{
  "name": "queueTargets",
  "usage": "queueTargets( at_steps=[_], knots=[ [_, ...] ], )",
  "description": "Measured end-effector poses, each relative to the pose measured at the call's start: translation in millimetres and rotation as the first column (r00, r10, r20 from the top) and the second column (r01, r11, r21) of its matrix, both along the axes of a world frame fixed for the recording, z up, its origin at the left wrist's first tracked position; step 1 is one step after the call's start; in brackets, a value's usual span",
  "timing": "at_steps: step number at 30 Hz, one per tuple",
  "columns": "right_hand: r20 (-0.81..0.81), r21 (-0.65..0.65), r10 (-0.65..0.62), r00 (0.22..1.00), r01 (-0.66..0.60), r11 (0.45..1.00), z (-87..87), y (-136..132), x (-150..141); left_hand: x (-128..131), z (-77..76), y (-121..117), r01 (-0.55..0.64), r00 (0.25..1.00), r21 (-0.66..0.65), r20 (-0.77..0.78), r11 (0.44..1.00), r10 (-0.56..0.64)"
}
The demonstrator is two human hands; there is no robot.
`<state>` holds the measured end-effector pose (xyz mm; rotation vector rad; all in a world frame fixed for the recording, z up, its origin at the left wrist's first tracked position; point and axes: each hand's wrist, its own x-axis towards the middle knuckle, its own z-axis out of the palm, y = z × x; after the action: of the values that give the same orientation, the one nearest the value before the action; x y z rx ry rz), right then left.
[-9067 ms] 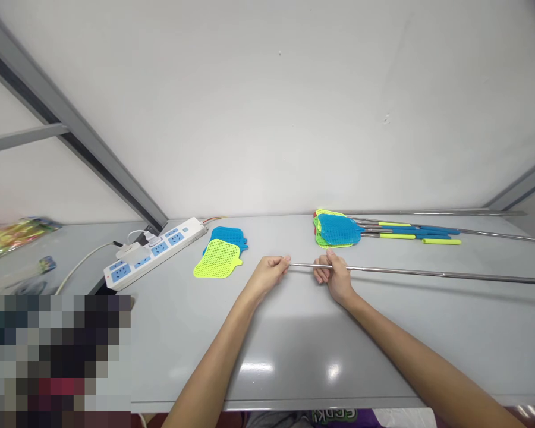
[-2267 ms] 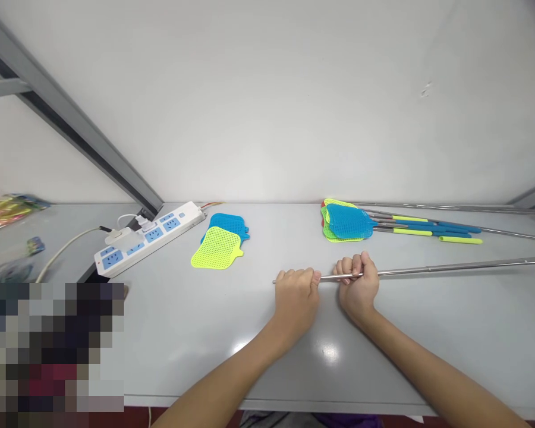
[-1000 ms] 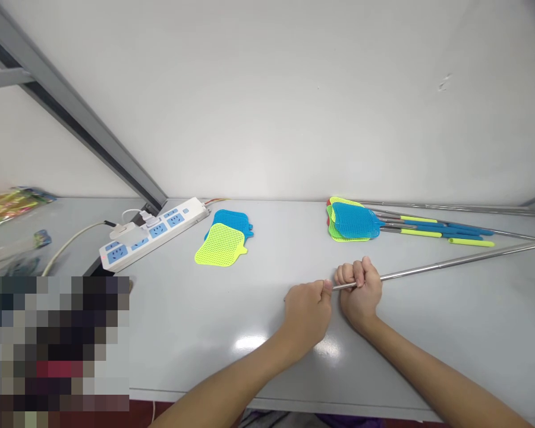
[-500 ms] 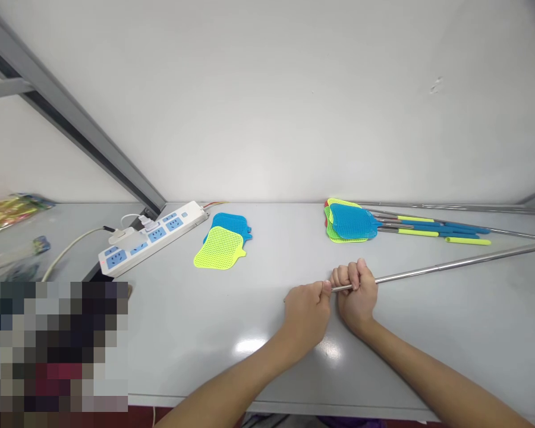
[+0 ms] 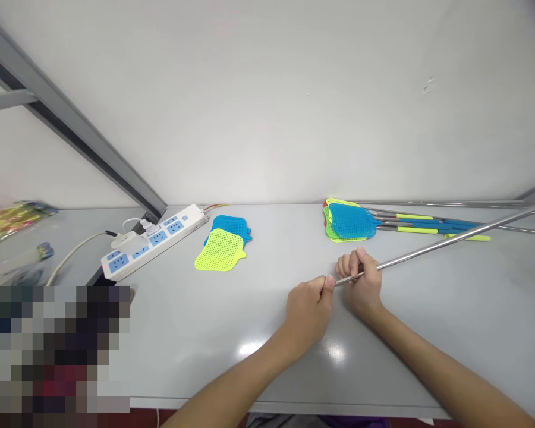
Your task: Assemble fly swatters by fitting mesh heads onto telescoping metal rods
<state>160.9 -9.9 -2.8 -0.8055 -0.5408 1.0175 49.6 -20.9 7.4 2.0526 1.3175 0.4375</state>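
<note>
A long silver telescopic rod (image 5: 432, 246) slants up to the right, out of the frame, thicker toward its far end. My left hand (image 5: 310, 309) is closed around its thin near end, hiding the tip. Just to the right, my right hand (image 5: 361, 282) is wrapped round the rod from below. Beyond the hands lies a pile of fly swatters with a blue swatter head (image 5: 354, 221) on top and yellow-green, green and red ones under it. Loose on the left are a yellow-green swatter head (image 5: 220, 249) and a blue swatter head (image 5: 229, 224), partly overlapped.
At the left, a white power strip (image 5: 158, 241) with plugs and a cable lies on the grey table (image 5: 182, 333). Plastic-wrapped items (image 5: 18, 220) are at the far left, above a pixelated patch. More metal rods (image 5: 428, 204) lie along the back wall.
The rod's far end has risen and now crosses in front of the swatter handles. My hands keep their hold, the right one slightly higher. The view has shifted slightly.
</note>
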Motion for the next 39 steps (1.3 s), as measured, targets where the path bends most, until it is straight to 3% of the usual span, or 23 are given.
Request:
queueTargets(
  at_steps=[4, 10, 14, 18, 24, 34, 39],
  knots=[
    [-0.014, 0.028, 0.049, 0.999, -0.048, 0.998, 1.1, 2.1, 5.6, -0.1, 1.3, 2.4, -0.03, 0.998, 0.085, -0.046, 0.996, 0.034],
    [-0.092, 0.058, 0.025, 0.995, -0.02, 0.998, 7.1, 7.7, 17.0, 0.0, -0.6, 5.4, -0.053, 0.993, 0.133, -0.098, 0.99, 0.066],
    [-0.203, -0.008, -0.008, 0.979, 0.006, 1.0, 6.5, 13.7, 30.9, -0.5, -4.0, 9.5, -0.069, 0.985, 0.182, -0.146, 0.981, 0.096],
    [-0.374, -0.064, 0.09, 0.923, -0.123, 0.99, 3.8, 19.2, 44.4, -2.5, -5.4, 14.8, -0.096, 0.975, 0.244, -0.17, 0.965, 0.14],
    [-0.578, 0.029, 0.193, 0.793, -0.216, 0.976, 7.9, 20.7, 54.7, -7.5, -0.9, 21.7, -0.105, 0.971, 0.263, -0.182, 0.959, 0.157],
    [-0.475, 0.088, 0.208, 0.855, -0.189, 0.978, 15.0, 15.5, 57.4, -7.8, 0.9, 22.2, -0.018, 0.983, 0.257, -0.174, 0.966, 0.064],
    [-0.486, 0.102, 0.234, 0.842, -0.211, 0.972, 13.2, 15.0, 55.7, -7.6, 0.2, 19.7, -0.014, 0.975, 0.233, -0.211, 0.972, 0.064]
  ],
)
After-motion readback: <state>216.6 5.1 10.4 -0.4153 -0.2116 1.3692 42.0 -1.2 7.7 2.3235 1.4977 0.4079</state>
